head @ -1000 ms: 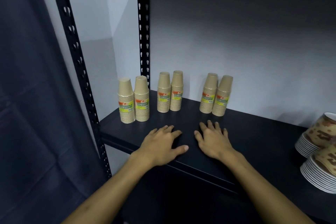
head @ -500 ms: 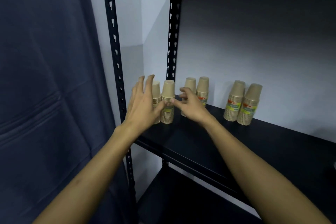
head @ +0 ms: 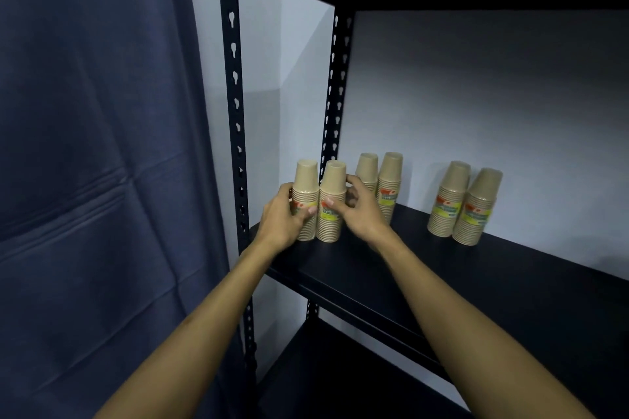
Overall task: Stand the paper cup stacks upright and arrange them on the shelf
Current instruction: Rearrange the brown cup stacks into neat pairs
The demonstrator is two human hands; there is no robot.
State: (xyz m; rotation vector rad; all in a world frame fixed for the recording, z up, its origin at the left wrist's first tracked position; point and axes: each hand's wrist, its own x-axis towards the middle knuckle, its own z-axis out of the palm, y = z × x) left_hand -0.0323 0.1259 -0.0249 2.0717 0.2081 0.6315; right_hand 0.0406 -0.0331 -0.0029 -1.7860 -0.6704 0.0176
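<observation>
Both hands (head: 282,214) (head: 360,211) grip L cup pair (head: 320,204), black shelf (head: 442,282); grey wall, blue curtain (head: 102,146).

Dark blue curtain (head: 102,163) hangs at 9 o'clock, creased. Pale wall (head: 476,112) fills 1 to 3 o'clock. Black slotted upright (head: 235,95) runs near 12; another (head: 335,95) behind. Lower board (head: 340,381) at 6, possibly bare metal.

The paper cup stacks (head: 318,204) are matt, ribbed brown paper, each wrapped by a glossier printed label (head: 388,196). The shelf (head: 425,269) is smooth, dark painted metal with punched uprights (head: 235,105). A matt blue cloth curtain (head: 95,146) shows soft creases.
</observation>
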